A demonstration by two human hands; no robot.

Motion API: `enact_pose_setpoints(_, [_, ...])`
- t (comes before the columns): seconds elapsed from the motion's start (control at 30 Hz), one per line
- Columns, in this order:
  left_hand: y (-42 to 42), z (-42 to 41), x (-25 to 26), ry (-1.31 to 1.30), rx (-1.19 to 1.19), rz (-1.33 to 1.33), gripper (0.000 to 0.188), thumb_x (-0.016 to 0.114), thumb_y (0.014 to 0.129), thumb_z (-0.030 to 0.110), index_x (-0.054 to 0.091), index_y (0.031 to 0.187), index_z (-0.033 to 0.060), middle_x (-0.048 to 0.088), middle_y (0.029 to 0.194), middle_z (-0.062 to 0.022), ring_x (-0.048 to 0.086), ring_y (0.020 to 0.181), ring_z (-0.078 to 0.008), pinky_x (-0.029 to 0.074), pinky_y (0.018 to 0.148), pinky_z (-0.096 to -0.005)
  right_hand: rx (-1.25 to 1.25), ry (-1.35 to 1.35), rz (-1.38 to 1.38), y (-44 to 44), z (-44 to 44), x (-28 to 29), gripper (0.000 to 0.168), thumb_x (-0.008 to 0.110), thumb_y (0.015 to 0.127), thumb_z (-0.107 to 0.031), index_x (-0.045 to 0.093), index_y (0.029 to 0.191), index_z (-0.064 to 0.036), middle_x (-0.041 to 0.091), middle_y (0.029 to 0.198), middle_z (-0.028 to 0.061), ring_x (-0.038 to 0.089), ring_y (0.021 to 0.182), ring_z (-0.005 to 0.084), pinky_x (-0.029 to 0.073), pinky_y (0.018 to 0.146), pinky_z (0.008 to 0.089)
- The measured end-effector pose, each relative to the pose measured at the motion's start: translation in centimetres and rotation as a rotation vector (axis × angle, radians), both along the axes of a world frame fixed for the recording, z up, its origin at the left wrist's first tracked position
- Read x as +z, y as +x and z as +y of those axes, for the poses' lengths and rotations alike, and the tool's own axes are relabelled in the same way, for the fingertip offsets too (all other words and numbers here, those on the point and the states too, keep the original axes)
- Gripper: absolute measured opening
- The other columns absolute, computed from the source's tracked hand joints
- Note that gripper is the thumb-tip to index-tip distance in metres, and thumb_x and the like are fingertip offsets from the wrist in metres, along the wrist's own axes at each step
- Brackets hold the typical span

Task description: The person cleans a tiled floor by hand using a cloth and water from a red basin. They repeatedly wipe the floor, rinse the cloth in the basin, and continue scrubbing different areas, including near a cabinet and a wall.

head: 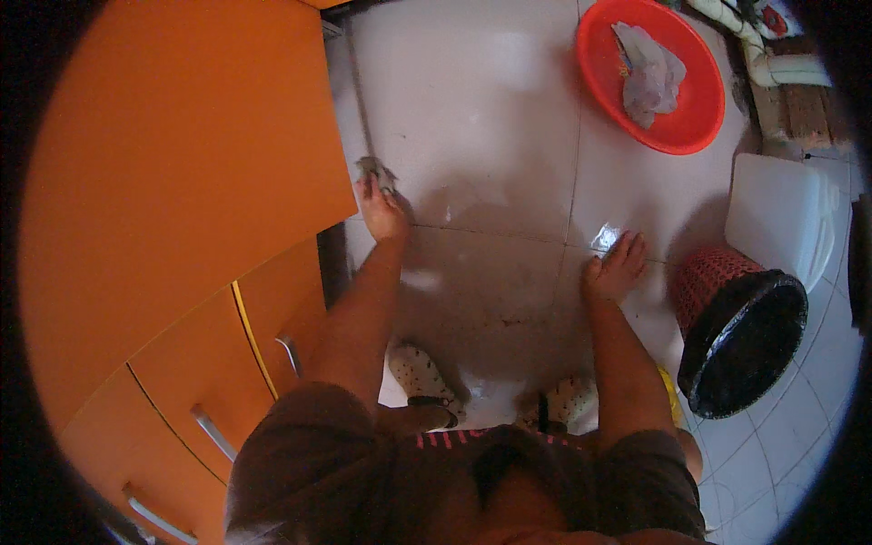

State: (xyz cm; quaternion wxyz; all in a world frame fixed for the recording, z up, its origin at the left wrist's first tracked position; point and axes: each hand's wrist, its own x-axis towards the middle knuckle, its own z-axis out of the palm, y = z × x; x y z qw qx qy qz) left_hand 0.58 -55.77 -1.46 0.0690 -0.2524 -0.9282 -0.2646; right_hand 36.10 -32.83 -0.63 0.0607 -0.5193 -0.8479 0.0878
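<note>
My left hand [383, 212] presses a crumpled grey rag [376, 174] near the floor beside the corner of an orange cabinet [197, 150]. Its fingers lie over the cloth and partly hide it. Over to the right, my right hand [616, 269] is bare, its fingers a little apart on or just above the tiled floor [477, 197]. A wet, shiny patch gleams next to those fingers. Small dark specks and a brownish smear [512, 321] mark the tiles between my arms.
A red plastic basin [705, 116] with a crumpled clear plastic bag [650, 78] stands at upper right. Nearer are a white plastic container [773, 211] and a red mesh wastebasket [712, 283] lined with a black bag [749, 347]. White pipes [753, 54] run along the wall. Metal handles [214, 432] protrude from the cabinet.
</note>
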Motion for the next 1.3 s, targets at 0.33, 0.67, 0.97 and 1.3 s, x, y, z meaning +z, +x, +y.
enact_pose_setpoints(0.33, [0.5,8.5,1.4,-0.426,-0.731,-0.082,0.051,0.055,0.082,0.017,0.049,0.132,0.0102,0.041,0.144,-0.0106,0.035,0.134,-0.0306,0.027,0.110,-0.0448,0.052,0.027,-0.110,0.3,-0.3,0.1,0.079,0.054,0.078,-0.031,0.024,0.146,-0.007,0.022,0.152,0.0179,0.019,0.141,0.0369,0.014,0.110,0.0595])
enact_pose_setpoints(0.67, [13.2,6.4,0.9,-0.320,-1.163,-0.166,0.043,0.044,0.091,0.018,0.049,0.133,0.0134,0.035,0.149,-0.0030,0.030,0.138,-0.0265,0.027,0.112,-0.0426,-0.287,-0.100,0.654,-4.8,8.8,0.8,0.063,0.047,0.093,-0.045,0.043,0.129,0.007,0.054,0.117,0.0217,0.055,0.103,0.0298,0.043,0.091,0.0413])
enact_pose_setpoints(0.97, [22.6,1.9,-0.2,-0.341,-1.520,-0.224,0.048,0.047,0.090,0.020,0.043,0.137,0.0148,0.033,0.150,-0.0020,0.026,0.140,-0.0245,0.021,0.115,-0.0417,-0.677,-1.365,1.151,-11.9,22.5,2.8,0.038,0.037,0.100,-0.029,0.050,0.108,0.005,0.064,0.091,0.0185,0.064,0.069,0.0238,0.051,0.048,0.0262])
enact_pose_setpoints(1.3, [29.2,-2.5,1.9,-0.404,-1.355,-0.214,0.049,0.048,0.088,0.028,0.046,0.136,0.0198,0.028,0.153,0.0044,0.019,0.143,-0.0202,0.015,0.117,-0.0402,-0.691,-1.335,1.079,-10.5,14.7,4.3,0.023,0.036,0.097,-0.016,0.049,0.108,0.000,0.062,0.088,0.0117,0.055,0.067,0.0196,0.043,0.055,0.0271])
